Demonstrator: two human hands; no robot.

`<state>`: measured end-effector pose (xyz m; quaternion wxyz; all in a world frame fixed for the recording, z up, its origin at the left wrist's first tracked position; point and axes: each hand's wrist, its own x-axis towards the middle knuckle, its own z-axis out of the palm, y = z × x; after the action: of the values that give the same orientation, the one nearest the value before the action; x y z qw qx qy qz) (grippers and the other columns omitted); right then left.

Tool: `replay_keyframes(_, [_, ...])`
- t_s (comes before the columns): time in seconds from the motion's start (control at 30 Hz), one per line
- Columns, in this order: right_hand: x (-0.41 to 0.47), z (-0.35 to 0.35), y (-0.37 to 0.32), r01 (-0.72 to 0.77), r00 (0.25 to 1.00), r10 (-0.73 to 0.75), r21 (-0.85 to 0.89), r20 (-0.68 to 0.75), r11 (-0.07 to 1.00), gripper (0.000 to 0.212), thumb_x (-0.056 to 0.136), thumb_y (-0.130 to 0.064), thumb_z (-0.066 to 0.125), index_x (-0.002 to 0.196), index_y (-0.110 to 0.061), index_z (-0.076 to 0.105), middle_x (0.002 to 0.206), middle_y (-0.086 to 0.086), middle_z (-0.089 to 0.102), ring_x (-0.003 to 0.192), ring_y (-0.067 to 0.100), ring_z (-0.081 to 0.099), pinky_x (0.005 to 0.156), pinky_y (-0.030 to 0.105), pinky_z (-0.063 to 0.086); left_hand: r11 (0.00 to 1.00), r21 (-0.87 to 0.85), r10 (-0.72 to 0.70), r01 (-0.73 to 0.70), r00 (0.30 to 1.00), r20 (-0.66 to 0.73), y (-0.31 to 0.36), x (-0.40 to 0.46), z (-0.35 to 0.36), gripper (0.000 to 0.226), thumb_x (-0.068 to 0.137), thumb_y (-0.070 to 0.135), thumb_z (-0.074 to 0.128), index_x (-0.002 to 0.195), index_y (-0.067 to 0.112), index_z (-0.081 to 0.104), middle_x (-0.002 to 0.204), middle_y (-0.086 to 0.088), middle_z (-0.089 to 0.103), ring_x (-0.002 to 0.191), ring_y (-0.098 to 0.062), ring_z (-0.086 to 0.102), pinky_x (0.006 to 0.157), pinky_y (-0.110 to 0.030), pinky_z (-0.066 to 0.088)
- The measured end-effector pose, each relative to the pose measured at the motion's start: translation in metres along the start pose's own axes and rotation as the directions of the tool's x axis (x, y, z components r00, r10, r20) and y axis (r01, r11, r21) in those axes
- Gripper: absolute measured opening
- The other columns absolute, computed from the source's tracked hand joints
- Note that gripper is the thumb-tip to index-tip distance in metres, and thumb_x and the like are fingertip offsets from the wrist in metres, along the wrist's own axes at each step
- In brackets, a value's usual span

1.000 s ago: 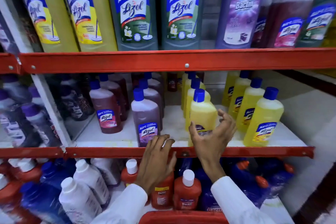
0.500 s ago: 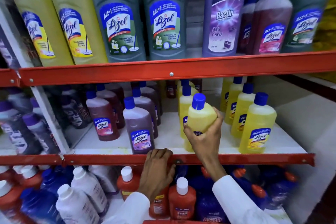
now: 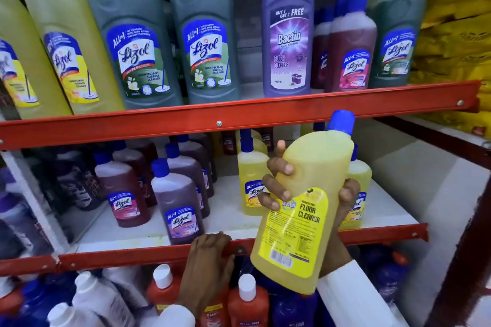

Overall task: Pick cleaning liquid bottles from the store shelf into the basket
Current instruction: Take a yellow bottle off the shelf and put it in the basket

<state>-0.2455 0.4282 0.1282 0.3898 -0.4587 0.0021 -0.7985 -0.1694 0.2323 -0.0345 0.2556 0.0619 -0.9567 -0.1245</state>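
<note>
Right hand (image 3: 342,202) wrapped round yellow floor cleaner bottle (image 3: 305,194), fingers (image 3: 281,170) curled over its left side, thumb on the right edge, grip closed firm. Bottle held in the air in front of the middle shelf (image 3: 239,220), clear of the shelf board, tilted with the cap up and to the right. Blue screw cap (image 3: 341,121) overlapping the red rail of the upper shelf (image 3: 218,117). Pale yellow liquid filling nearly to the neck. Back label facing the camera: bright yellow, "FLOOR CLEANER" in dark letters, small print and a barcode lower down, too fine to read.

Left hand (image 3: 207,260) resting on the red front rail of the middle shelf, fingers hooked over the edge, nothing held. White sleeves at both wrists.

Middle shelf: small yellow Lizol bottles (image 3: 249,180) behind the held one, more just beside the thumb; purple Lizol bottle (image 3: 178,204) and dark red Lizol bottle (image 3: 125,194) to the left, others in rows behind them.

Upper shelf: large yellow Lizol bottles at left, two green Lizol bottles (image 3: 207,48), one purple Bactin bottle (image 3: 289,42) marked "BUY 1 GET 1 FREE", dark red and green ones at right.

Lower shelf: orange bottles with white caps (image 3: 247,300), white and blue bottles alongside.
</note>
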Motion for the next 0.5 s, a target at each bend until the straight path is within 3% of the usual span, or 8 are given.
replay_keyframes(0.07, [-0.005,0.009,-0.003,0.025,0.999,-0.028,-0.076,-0.038,0.997,0.089,0.049,-0.03,0.064,0.13,-0.003,0.039,0.097,0.009,0.045,0.071,0.023,0.044,0.064,0.039,0.025,1.0,0.002,0.004,-0.004,1.0,0.001,-0.002,0.0,0.001,0.034,0.076,0.032,0.065,0.109,0.028,0.059,0.106,0.005,0.068,0.098,-0.021,0.058,0.091,-0.04,0.046])
replay_keyframes(0.13, [-0.01,0.021,-0.005,0.062,0.972,-0.129,-0.317,-0.195,0.946,0.08,0.046,-0.026,0.069,0.121,-0.003,0.05,0.094,0.012,0.053,0.073,0.028,0.053,0.066,0.04,0.031,1.0,0.009,0.011,-0.011,1.0,-0.002,-0.004,0.0,0.003,0.033,0.077,0.033,0.065,0.109,0.03,0.059,0.107,0.007,0.067,0.099,-0.021,0.057,0.092,-0.039,0.044])
replay_keyframes(0.17, [-0.012,0.028,-0.004,0.037,0.919,-0.232,-0.516,-0.319,0.856,0.073,0.043,-0.024,0.072,0.112,-0.005,0.058,0.088,0.01,0.059,0.071,0.028,0.055,0.066,0.039,0.037,1.0,0.008,0.012,-0.012,1.0,-0.001,-0.004,0.0,0.004,0.033,0.076,0.033,0.064,0.109,0.03,0.058,0.107,0.007,0.067,0.1,-0.02,0.057,0.092,-0.039,0.043])
replay_keyframes(0.23, [-0.014,0.039,0.003,-0.141,0.733,-0.509,-0.833,-0.452,0.535,0.058,0.041,-0.025,0.074,0.097,-0.015,0.063,0.075,0.001,0.065,0.064,0.021,0.061,0.055,0.033,0.047,1.0,0.016,0.013,-0.013,1.0,-0.004,-0.005,0.0,0.005,0.036,0.076,0.034,0.065,0.111,0.03,0.058,0.111,0.007,0.067,0.102,-0.019,0.056,0.096,-0.037,0.039])
replay_keyframes(0.3, [-0.015,0.041,0.013,-0.29,0.643,-0.652,-0.915,-0.403,0.28,0.068,0.047,-0.032,0.081,0.109,-0.022,0.057,0.086,-0.002,0.07,0.073,0.018,0.069,0.054,0.037,0.056,0.999,0.033,0.024,-0.024,1.0,-0.007,-0.006,-0.001,0.006,0.039,0.076,0.034,0.065,0.114,0.029,0.056,0.115,0.005,0.066,0.104,-0.019,0.055,0.1,-0.034,0.033])
replay_keyframes(0.37, [-0.018,0.037,0.021,-0.366,0.617,-0.71,-0.922,-0.34,0.123,0.081,0.051,-0.042,0.085,0.123,-0.027,0.049,0.108,0.001,0.067,0.094,0.024,0.069,0.071,0.046,0.06,0.998,0.042,0.036,-0.036,0.999,0.001,-0.006,-0.002,0.006,0.042,0.077,0.036,0.065,0.116,0.028,0.054,0.117,0.003,0.066,0.106,-0.019,0.055,0.101,-0.033,0.029])
replay_keyframes(0.5, [-0.025,0.028,0.026,-0.429,0.616,-0.719,-0.902,-0.323,0.038,0.09,0.055,-0.051,0.087,0.129,-0.034,0.039,0.122,0.0,0.061,0.109,0.025,0.064,0.084,0.048,0.059,1.0,0.01,0.027,-0.027,0.999,0.036,-0.006,-0.002,0.005,0.053,0.078,0.039,0.064,0.129,0.028,0.05,0.131,0.001,0.06,0.123,-0.023,0.051,0.114,-0.03,0.019])
